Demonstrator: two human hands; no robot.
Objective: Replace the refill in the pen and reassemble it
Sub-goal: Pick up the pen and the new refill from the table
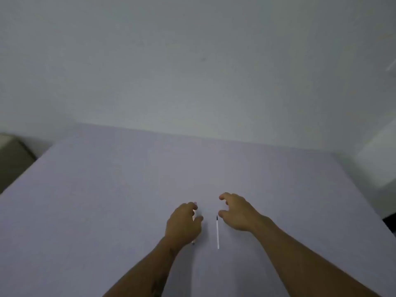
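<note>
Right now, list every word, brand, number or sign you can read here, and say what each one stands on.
None can be read.
The refill on the table: a plain white tube with a dark tip, no print visible.
The pen in the left hand: mostly hidden and blurred, no marking legible.

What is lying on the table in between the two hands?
In the head view, a thin white refill with a dark tip lies on the table between the left hand and the right hand, nearer the right hand.
</note>
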